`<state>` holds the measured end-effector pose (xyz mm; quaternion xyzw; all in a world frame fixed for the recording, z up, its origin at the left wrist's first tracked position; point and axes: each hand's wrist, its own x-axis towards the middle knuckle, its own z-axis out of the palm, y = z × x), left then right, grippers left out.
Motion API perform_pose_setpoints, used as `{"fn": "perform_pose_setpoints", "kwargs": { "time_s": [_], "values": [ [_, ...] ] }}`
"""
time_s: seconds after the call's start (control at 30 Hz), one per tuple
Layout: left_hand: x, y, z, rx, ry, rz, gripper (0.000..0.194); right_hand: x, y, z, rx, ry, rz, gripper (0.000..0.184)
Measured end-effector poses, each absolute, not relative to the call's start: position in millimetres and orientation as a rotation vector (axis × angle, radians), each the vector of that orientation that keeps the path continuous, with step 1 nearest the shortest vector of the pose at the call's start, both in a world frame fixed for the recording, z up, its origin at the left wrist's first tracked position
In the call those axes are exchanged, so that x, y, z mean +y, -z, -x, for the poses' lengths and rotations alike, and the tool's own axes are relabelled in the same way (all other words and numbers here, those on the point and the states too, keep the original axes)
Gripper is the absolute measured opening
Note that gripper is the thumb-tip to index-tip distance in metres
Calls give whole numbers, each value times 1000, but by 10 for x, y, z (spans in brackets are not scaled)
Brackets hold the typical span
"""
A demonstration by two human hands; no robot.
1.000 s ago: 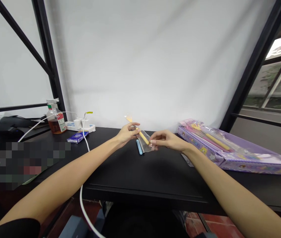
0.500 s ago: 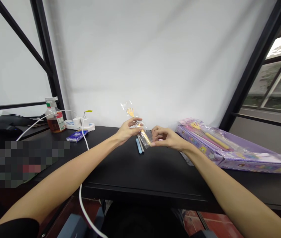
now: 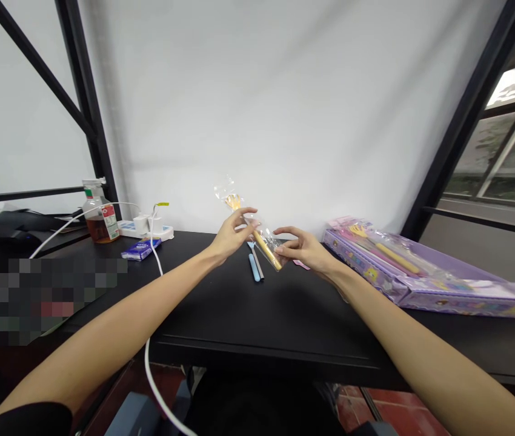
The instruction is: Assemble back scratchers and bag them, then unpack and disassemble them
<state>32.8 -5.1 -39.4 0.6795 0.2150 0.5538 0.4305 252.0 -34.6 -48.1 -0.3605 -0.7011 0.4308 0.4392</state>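
Observation:
My left hand [image 3: 232, 236] is closed around a yellow back scratcher [image 3: 267, 249] with a claw-like end. It is tilted above the table, the claw pointing up and left. A clear plastic wrapper [image 3: 224, 189] encloses it and sticks out past the claw. At the lower end, my right hand [image 3: 305, 249] pinches the wrapper's edge between thumb and fingers. Below the hands a light blue back scratcher [image 3: 254, 266] lies on the black table [image 3: 230, 309], beside a thin grey piece. A small pink piece [image 3: 302, 264] shows partly under my right hand.
At right stands an open purple box [image 3: 457, 301] with more wrapped back scratchers [image 3: 396, 257] in it. To the left are a blue packet [image 3: 141, 249], a power strip [image 3: 162, 232], a bottle of brown liquid [image 3: 100, 224] and a white cable [image 3: 157, 257] crossing the table edge.
The yellow back scratcher has shifted slightly up and left at its claw end. My right hand has turned, its index finger lifted, and now grips the wrapper's side rather than its bottom end.

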Motion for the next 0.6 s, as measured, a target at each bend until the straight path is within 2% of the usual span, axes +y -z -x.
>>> {"fn": "perform_pose_setpoints", "kwargs": {
  "time_s": [0.13,0.23,0.37,0.43,0.53,0.6],
  "values": [
    [35,365,-234,674,-1476,-1615,39,-393,400,-2621,-1959,-1157,1072,38],
    [104,436,-180,761,-1421,-1666,46,-453,344,-2674,-2169,-1275,1161,36],
    [107,548,-219,769,-1177,-1751,36,-454,290,-2766,-2267,-1236,1240,39],
    [74,574,-265,715,-1068,-1830,38,-387,304,-2839,-2159,-972,1348,39],
    [14,597,-325,610,-965,-2061,41,-228,412,-2956,-2011,-305,1630,28],
    [-23,615,-349,579,-892,-2213,40,-123,526,-3010,-1985,-20,1766,25]
  ]
}}
